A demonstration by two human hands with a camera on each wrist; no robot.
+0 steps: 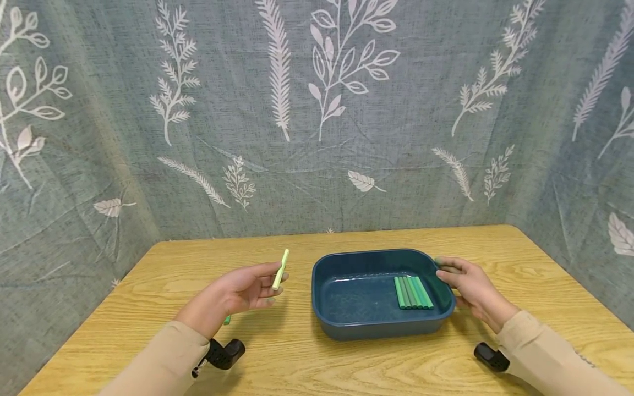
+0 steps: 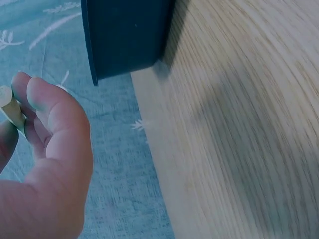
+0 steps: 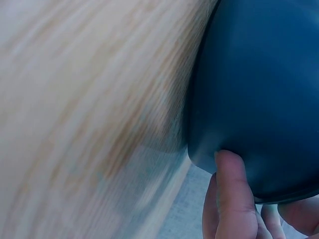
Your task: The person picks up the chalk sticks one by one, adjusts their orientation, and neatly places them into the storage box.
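My left hand [image 1: 242,289] pinches a pale yellow-green chalk pastel stick [image 1: 280,269] between thumb and fingers, raised above the table left of a dark blue tub [image 1: 376,330]. The left wrist view shows the stick's blunt end [image 2: 7,97] beside the fingertips. At the tub's right end, my right hand [image 1: 470,286] grips the rim and wall; one finger [image 3: 230,184] presses the outside in the right wrist view. Inside the tub, several green and teal pastel sticks [image 1: 413,292] lie side by side toward the right. Some fingertips look green-stained.
A green piece [image 1: 227,320] lies on the wooden table [image 1: 287,363], partly hidden behind the left hand. Grey-blue leaf-patterned cloth [image 1: 317,192] hangs behind the table and at both sides. A black wrist camera [image 1: 225,355] is strapped to the left sleeve, another [image 1: 491,357] to the right.
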